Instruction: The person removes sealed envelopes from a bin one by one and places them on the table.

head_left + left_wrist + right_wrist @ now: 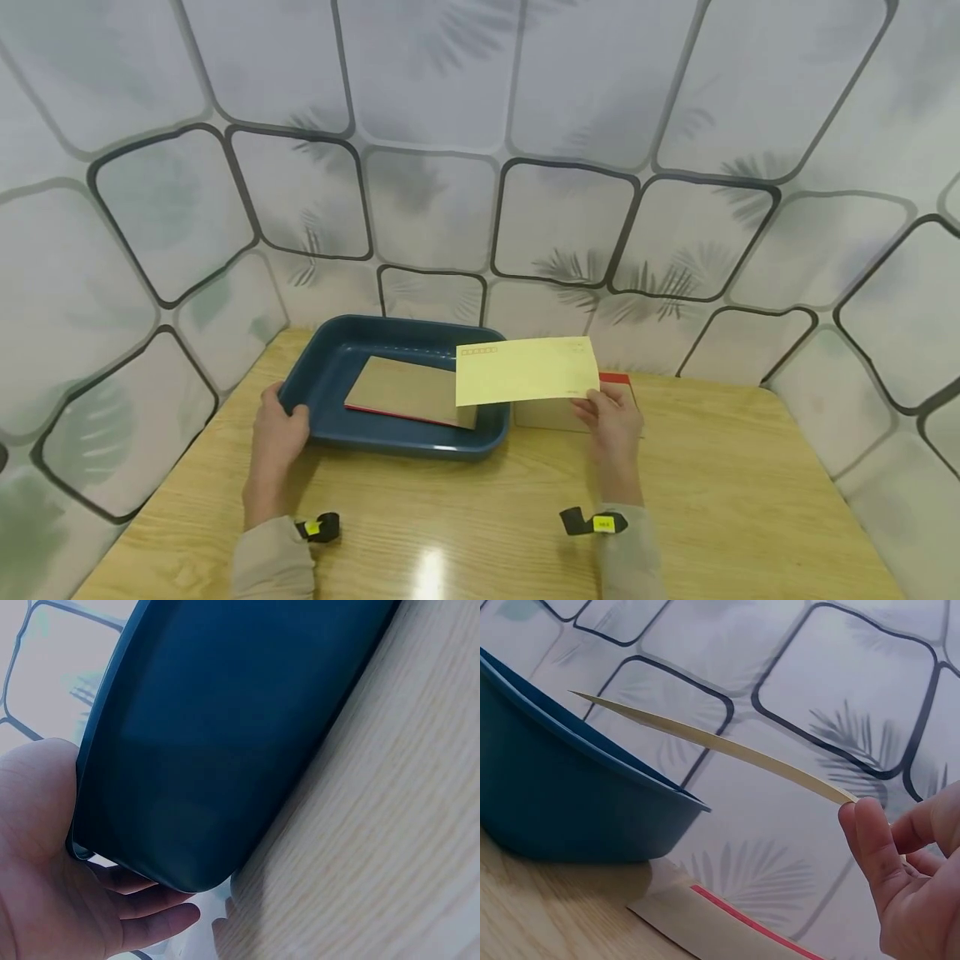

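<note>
A yellow envelope [528,372] with a row of small printed boxes is held up by its right corner, pinched between the thumb and fingers of my right hand [611,421]. Its left end overlaps the right side of a dark blue tray [405,447] in the head view; the right wrist view has the envelope [727,748] edge-on, above rim height. My left hand [277,433] grips the tray's left end, thumb at the rim and fingers around the outside of the wall [187,750]. Inside the tray lies a brown envelope [401,387] with a red edge.
Another brown envelope [551,415] with a red strip lies on the wooden table [735,483], right of the tray and partly hidden below my right hand. A patterned curtain-like wall [431,208] rises behind the table and on both sides.
</note>
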A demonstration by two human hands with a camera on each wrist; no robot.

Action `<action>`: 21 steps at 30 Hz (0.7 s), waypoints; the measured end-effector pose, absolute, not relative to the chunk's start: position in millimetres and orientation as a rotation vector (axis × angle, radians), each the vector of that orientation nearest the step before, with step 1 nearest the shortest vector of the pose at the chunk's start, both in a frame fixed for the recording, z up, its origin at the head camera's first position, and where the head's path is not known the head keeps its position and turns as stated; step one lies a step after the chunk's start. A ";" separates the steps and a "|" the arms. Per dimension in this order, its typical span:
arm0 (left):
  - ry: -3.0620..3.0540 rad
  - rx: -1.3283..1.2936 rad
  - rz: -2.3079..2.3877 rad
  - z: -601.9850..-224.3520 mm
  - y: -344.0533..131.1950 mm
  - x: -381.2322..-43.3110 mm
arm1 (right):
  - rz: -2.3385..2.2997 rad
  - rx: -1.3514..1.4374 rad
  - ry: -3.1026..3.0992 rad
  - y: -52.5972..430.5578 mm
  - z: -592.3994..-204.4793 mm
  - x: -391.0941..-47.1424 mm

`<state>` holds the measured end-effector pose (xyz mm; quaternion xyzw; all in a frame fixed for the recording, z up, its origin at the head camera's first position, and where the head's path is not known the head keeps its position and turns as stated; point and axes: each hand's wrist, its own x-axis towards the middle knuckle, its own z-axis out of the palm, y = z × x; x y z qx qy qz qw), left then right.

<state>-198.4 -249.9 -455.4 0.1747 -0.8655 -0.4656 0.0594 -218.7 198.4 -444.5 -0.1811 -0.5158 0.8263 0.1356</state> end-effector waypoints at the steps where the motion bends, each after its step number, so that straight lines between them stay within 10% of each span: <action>1: -2.623 0.532 -1.409 -455.6 -250.0 -198.6 | 2.392 -0.543 -1.479 201.1 -444.1 -218.5; 21: -2.635 0.548 -1.421 -453.5 -249.7 -201.1 | 2.375 -0.788 -1.173 266.6 -441.5 -202.4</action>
